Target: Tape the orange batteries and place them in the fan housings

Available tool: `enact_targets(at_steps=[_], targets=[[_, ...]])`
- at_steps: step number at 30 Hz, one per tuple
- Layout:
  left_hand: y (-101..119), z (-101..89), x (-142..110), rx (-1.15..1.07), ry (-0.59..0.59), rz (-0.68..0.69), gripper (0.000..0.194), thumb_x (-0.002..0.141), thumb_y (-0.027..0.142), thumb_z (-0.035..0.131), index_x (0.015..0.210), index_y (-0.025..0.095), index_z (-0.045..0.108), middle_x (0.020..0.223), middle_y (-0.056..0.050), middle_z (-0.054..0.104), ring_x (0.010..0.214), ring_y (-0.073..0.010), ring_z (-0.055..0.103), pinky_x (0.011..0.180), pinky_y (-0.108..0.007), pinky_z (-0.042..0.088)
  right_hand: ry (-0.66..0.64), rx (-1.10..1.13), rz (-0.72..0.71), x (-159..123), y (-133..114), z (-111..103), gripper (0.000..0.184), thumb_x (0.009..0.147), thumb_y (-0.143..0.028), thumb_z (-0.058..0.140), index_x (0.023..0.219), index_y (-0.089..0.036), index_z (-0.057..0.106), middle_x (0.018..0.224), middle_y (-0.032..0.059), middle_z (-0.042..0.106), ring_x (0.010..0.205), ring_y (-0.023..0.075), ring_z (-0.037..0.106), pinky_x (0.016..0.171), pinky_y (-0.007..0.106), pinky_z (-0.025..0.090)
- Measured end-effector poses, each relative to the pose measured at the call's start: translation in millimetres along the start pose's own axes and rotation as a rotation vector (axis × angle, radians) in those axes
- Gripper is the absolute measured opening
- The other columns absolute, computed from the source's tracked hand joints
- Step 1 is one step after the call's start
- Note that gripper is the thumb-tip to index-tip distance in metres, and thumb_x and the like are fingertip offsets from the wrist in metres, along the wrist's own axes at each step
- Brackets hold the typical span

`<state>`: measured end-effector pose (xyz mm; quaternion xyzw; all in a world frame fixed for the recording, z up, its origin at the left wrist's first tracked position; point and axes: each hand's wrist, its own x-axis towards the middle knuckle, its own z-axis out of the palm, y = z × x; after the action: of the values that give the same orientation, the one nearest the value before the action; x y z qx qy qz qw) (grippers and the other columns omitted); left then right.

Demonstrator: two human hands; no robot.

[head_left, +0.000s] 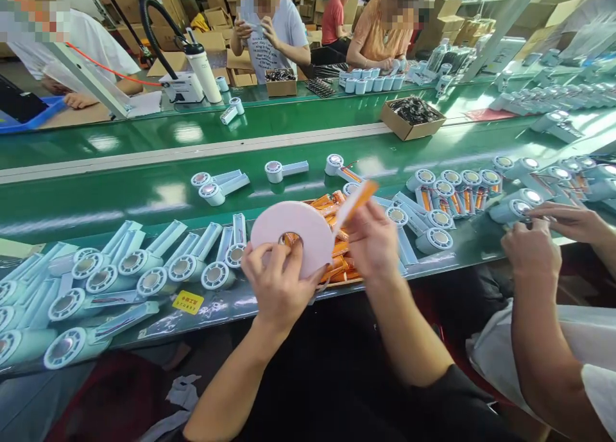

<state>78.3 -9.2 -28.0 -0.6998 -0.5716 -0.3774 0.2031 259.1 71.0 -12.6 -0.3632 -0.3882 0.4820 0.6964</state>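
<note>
My left hand grips a white roll of tape from below, fingers curled around its edge near the core hole. My right hand holds a flat orange strip against the tape's free end, tilted up and to the right. Both hands hover over a pile of orange parts at the near edge of the green bench. Light blue handheld fan shells lie in a row to the left.
A co-worker's hands work on fan shells at the right. More shells crowd the right side. A cardboard box of dark parts sits on the far belt. Several people stand or sit opposite. A yellow label lies near the bench edge.
</note>
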Motion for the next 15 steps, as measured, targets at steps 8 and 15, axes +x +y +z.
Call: enact_targets(at_steps=[8,15], targets=[[-23,6.1,57,-0.178,-0.424,0.287,0.050,0.090,0.048,0.076,0.129,0.016,0.075,0.123,-0.013,0.076,0.121,-0.0366,0.057,0.123,-0.069,0.033,0.032,-0.034,-0.255,61,-41,-47,0.045,0.084,-0.035,0.084,0.127,-0.038,0.071,0.118,-0.0002,0.070,0.108,0.0164,0.073,0.098,0.033,0.065],[-20,39.8,52,-0.089,-0.605,0.197,0.071,0.080,0.040,0.078,0.142,0.009,0.065,0.132,-0.022,0.070,0.130,-0.0460,0.054,0.117,-0.076,0.035,0.069,-0.085,-0.200,42,-11,-27,0.054,0.085,-0.038,0.083,0.136,-0.039,0.065,0.119,0.0014,0.072,0.103,0.0181,0.076,0.094,0.037,0.067]])
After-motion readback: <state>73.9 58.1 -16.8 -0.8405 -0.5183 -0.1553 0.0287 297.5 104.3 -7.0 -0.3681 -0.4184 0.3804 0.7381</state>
